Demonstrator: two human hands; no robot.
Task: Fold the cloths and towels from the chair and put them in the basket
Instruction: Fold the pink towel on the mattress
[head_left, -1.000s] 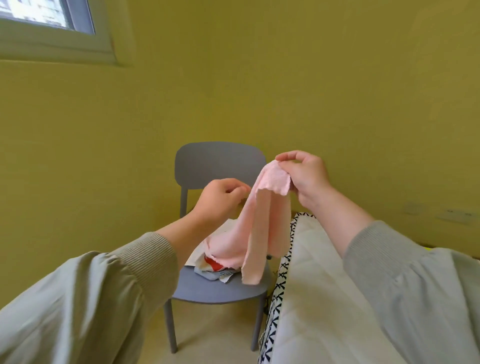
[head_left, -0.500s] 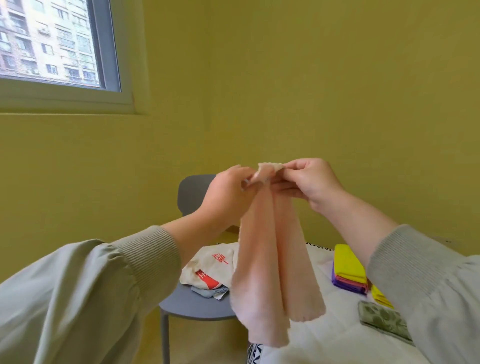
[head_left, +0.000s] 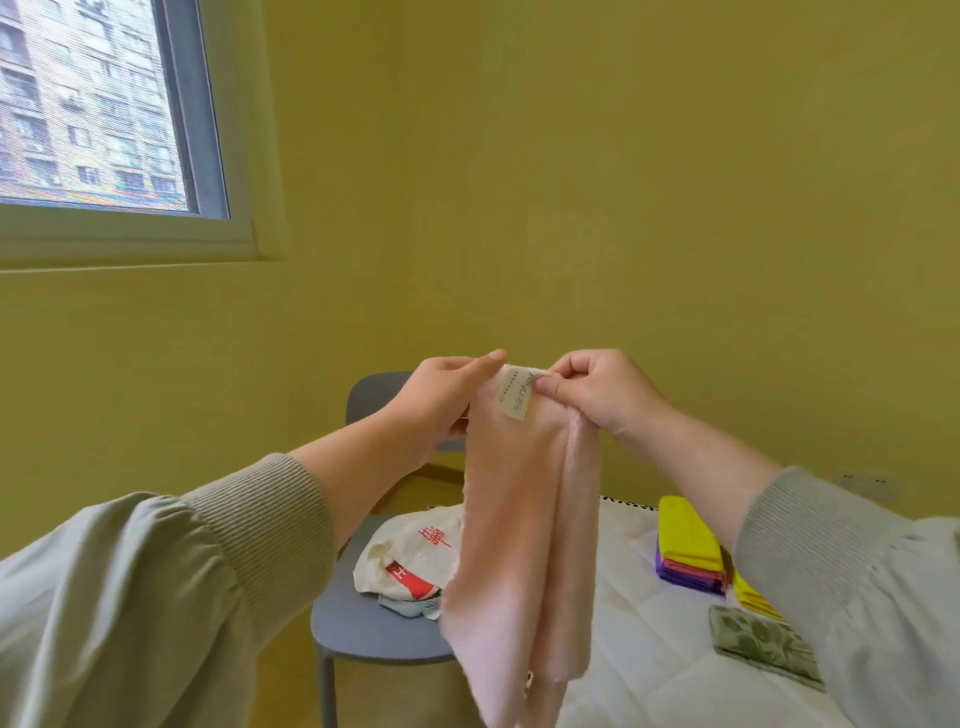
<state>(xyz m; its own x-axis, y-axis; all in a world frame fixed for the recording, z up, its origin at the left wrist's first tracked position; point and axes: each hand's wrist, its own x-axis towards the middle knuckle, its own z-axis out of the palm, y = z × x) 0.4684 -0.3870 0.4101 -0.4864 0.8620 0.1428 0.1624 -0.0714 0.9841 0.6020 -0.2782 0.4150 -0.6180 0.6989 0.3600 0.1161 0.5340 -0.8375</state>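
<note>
A pale pink towel (head_left: 519, 545) hangs lengthwise in front of me, doubled over, with a white label near its top edge. My left hand (head_left: 447, 400) pinches the top left corner and my right hand (head_left: 597, 389) pinches the top right, close together. Behind it stands a grey chair (head_left: 363, 629) holding a cream cloth with red print (head_left: 410, 551) over a light blue one (head_left: 408, 605). No basket is in view.
A white quilted bed (head_left: 649, 649) lies at the right, carrying a folded stack of yellow, pink and purple cloths (head_left: 688, 551), another yellow cloth (head_left: 753, 597) and a green patterned cloth (head_left: 763, 644). Yellow walls surround; a window (head_left: 93, 104) is at upper left.
The hands lifted the pink towel off the chair and brought its top corners together; the view tilted up, and the towel now hangs higher with its label showing.
</note>
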